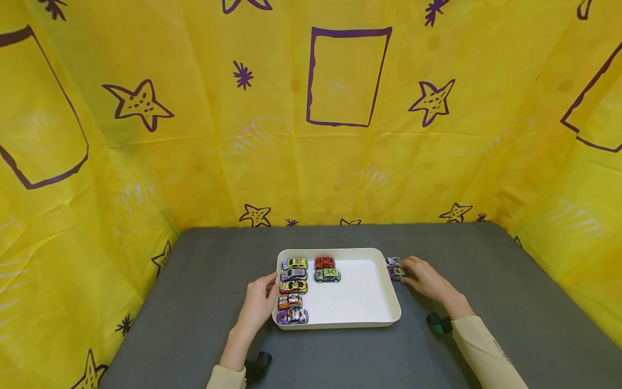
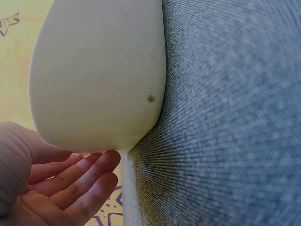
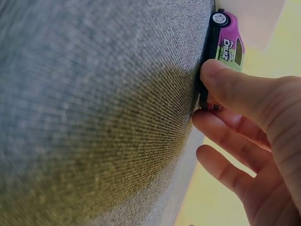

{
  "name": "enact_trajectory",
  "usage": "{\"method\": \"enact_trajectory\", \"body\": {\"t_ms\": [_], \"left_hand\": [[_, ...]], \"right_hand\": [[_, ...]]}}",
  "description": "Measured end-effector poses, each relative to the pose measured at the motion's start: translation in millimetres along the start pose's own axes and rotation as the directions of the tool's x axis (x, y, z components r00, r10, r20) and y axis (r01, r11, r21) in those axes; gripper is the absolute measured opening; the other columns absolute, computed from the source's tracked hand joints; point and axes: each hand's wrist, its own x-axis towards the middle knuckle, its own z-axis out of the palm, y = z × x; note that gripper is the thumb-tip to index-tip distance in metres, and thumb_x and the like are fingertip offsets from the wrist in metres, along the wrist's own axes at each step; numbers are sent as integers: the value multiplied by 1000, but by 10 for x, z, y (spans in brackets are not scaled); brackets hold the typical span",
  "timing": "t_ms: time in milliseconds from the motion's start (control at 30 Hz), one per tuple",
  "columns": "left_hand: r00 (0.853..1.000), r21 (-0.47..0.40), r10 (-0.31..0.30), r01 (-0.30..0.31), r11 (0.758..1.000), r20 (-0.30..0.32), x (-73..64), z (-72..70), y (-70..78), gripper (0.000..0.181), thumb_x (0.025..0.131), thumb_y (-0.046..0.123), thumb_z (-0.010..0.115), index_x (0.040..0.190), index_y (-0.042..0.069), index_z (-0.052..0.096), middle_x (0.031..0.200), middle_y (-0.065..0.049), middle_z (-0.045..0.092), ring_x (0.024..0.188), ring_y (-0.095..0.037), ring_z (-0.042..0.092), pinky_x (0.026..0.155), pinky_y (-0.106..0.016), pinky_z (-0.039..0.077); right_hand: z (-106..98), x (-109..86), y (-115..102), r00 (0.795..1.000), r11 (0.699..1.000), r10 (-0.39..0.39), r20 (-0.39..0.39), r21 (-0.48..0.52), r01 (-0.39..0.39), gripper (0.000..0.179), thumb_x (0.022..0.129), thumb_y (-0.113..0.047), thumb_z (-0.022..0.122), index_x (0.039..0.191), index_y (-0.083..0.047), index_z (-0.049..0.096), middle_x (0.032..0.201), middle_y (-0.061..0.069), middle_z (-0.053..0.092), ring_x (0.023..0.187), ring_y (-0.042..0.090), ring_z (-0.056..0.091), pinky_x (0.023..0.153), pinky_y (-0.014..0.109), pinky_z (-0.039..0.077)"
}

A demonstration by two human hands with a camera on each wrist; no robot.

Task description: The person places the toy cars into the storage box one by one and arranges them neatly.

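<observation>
A white tray (image 1: 340, 326) lies on the grey table, with several toy cars inside. My left hand (image 1: 259, 300) touches the outside of the tray's left wall; in the left wrist view its fingers (image 2: 96, 186) are fairly straight against that wall. Just beyond the tray's right wall, my right hand (image 1: 427, 278) pinches a purple and green toy car (image 3: 229, 49). The thumb presses on the car's side, and the other fingers are partly hidden behind its end. Beside this car sits a pale purple toy car (image 1: 392, 262).
Several cars stand in a column along the tray's left side, including an orange car (image 1: 290, 301). A red car (image 1: 325, 262) and a green-yellow car (image 1: 328, 275) form a second column. A yellow patterned curtain (image 1: 340, 178) surrounds the table (image 1: 218, 259).
</observation>
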Motion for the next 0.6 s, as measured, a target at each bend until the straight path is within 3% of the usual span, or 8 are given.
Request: {"method": "enact_trajectory", "body": {"t_ms": [600], "left_hand": [[1000,6,-26,26,1000,16,-8,-9,26,26,84,-6,59,109,-16,60,88,-20,65,70,-20,61,59,-29,52]], "right_hand": [[-96,-29,-10,998,999,-31,-46,-10,31,25,71,2,75,93,3,64,86,7,58,75,16,53,68,36,50]]}}
